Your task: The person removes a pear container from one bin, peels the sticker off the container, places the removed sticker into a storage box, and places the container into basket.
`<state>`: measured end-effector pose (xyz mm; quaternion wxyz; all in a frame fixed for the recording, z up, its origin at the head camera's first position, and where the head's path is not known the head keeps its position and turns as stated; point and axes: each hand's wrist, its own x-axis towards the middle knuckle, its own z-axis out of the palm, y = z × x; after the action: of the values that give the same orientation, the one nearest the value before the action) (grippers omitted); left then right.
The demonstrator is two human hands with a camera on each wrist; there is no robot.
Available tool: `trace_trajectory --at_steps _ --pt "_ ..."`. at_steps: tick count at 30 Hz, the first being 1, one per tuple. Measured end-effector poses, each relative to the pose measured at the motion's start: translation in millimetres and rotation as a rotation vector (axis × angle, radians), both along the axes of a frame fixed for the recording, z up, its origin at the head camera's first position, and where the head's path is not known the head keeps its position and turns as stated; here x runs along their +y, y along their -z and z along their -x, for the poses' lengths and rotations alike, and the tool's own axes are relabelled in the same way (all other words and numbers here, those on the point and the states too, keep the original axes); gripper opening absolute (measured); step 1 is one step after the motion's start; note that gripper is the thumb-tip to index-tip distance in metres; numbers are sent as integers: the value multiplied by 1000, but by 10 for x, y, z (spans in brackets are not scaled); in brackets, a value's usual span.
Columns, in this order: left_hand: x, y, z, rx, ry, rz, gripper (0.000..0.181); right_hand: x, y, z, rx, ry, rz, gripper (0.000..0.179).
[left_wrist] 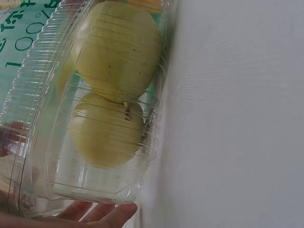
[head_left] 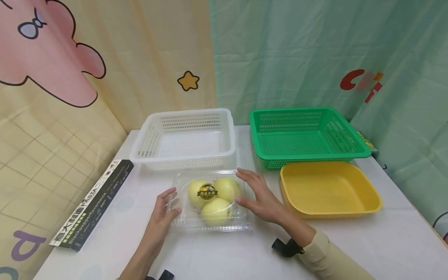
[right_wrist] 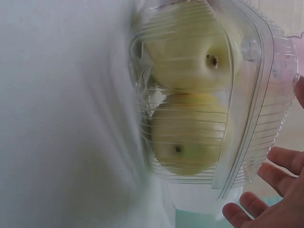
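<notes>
A clear plastic box [head_left: 185,217], ribbed along its walls, stands lid up over the table [head_left: 217,256], its long side toward the person; whether its base touches cannot be told. Inside are three round, pale yellow-green fruits [head_left: 216,211], two behind and one in front, dark-specked, one with a short brown stem. A dark label [head_left: 207,191] marks the lid. The left grip [head_left: 159,217] touches its left end, the right grip [head_left: 264,198] its right.

head: above, forward-down | wrists: close, rolled sideways | shared: clear box [head_left: 212,201]
</notes>
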<state>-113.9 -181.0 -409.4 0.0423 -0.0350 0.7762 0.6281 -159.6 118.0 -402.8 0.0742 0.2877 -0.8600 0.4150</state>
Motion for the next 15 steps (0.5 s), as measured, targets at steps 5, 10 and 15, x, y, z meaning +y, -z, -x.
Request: trace_trajectory --at_steps 5,10,15 --pt "8 -5 -14 7 4 5 57 29 45 -65 4 -17 -8 65" --pt "8 -7 -27 16 4 9 56 41 102 -105 19 -35 15 66" --pt "9 -23 -32 5 1 31 57 29 152 -110 6 -50 48 65"
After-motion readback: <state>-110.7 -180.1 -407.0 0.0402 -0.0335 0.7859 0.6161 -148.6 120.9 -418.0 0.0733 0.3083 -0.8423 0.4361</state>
